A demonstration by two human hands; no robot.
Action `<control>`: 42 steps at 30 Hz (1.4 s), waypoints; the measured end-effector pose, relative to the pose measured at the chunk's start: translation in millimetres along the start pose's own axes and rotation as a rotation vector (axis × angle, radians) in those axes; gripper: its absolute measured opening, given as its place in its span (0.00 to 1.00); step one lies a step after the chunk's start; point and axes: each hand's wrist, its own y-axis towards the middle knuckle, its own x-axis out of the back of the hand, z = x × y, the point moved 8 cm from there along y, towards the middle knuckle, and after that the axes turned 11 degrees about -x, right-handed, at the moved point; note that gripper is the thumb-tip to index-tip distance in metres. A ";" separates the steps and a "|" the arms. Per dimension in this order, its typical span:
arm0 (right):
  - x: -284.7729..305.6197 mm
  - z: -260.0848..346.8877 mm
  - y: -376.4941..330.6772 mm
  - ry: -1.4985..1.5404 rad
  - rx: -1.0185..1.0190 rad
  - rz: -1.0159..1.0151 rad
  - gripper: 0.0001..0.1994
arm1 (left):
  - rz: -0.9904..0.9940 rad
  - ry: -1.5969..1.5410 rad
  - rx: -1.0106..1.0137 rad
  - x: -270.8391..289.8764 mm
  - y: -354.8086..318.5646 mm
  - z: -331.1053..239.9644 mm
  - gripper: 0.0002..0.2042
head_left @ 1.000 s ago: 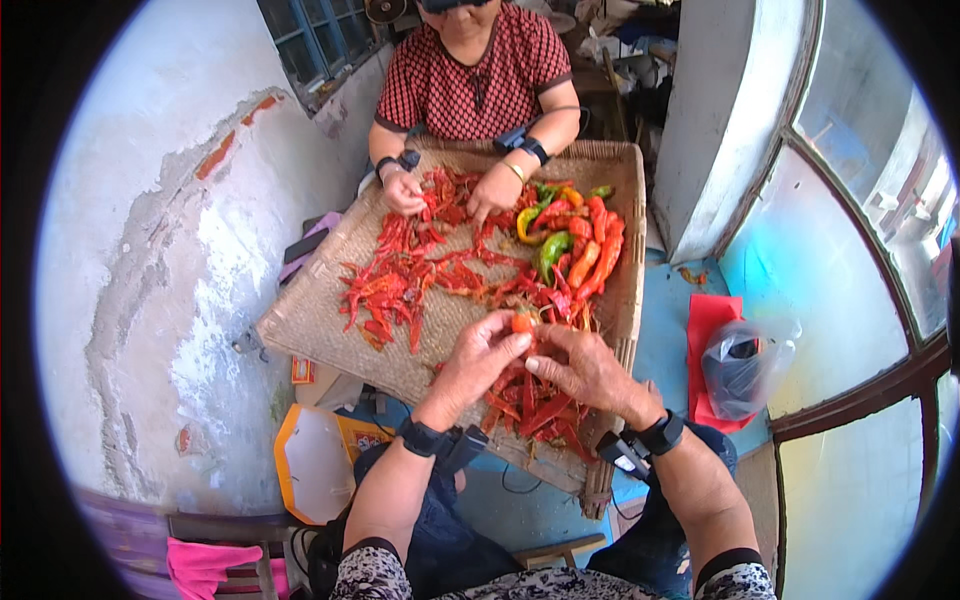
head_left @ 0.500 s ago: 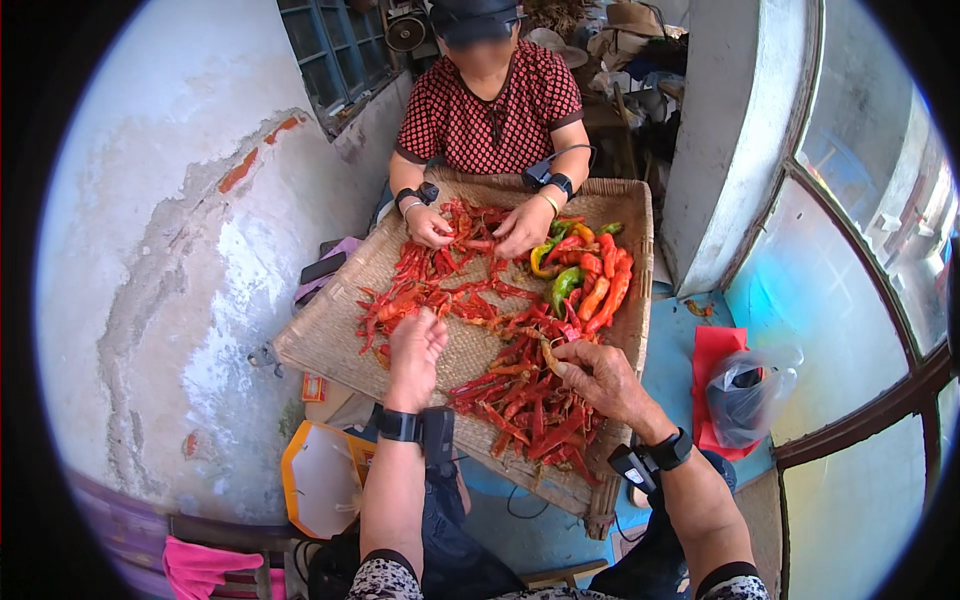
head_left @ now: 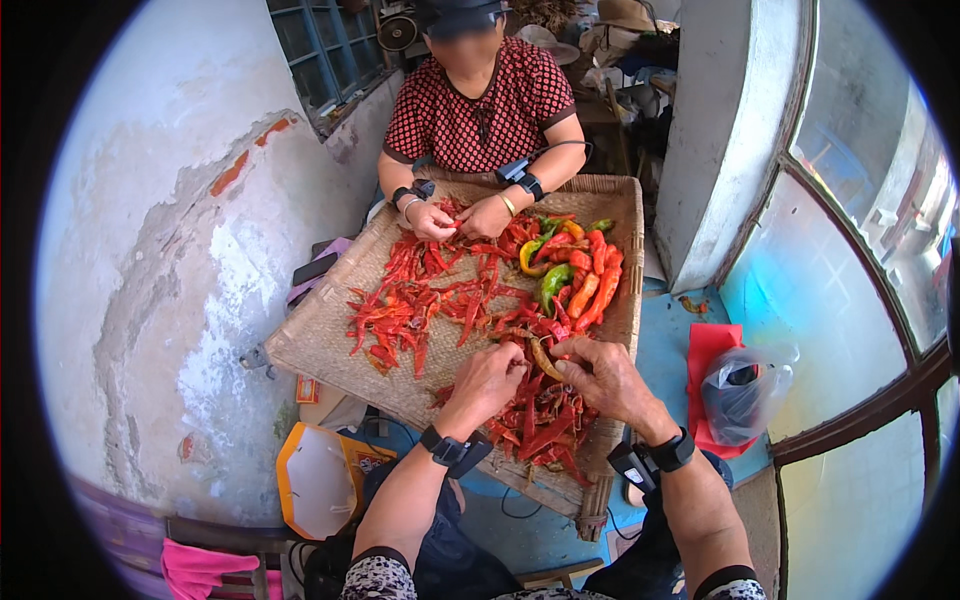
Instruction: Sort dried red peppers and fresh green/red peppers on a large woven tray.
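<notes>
Woven tray (head_left: 330,322) of red chillies (head_left: 395,318), fresh peppers (head_left: 603,285) by its right edge.
The right hand (head_left: 612,382) pinches a yellowish-brown pepper (head_left: 545,362) over the heap (head_left: 540,428) toward the near right corner; the left hand (head_left: 484,386) curls beside it, its hold impossible to tell.

Printing shows on the side of the orange carton (head_left: 366,461) at near left and on the small box (head_left: 307,389) just beyond it. Both are too small to read surely.
</notes>
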 end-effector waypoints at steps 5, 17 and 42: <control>-1.2 -7.5 -3.0 -0.037 -0.005 0.011 0.11 | -0.275 -0.349 -0.025 26.0 -3.1 -0.8 0.08; -34.1 -20.4 4.2 -0.106 -0.040 0.011 0.15 | -0.242 -0.789 -0.044 -0.5 1.9 -9.0 0.07; -23.2 -7.9 7.8 -0.012 -0.039 -0.019 0.11 | -0.387 -0.898 -0.063 36.2 -8.8 -6.7 0.13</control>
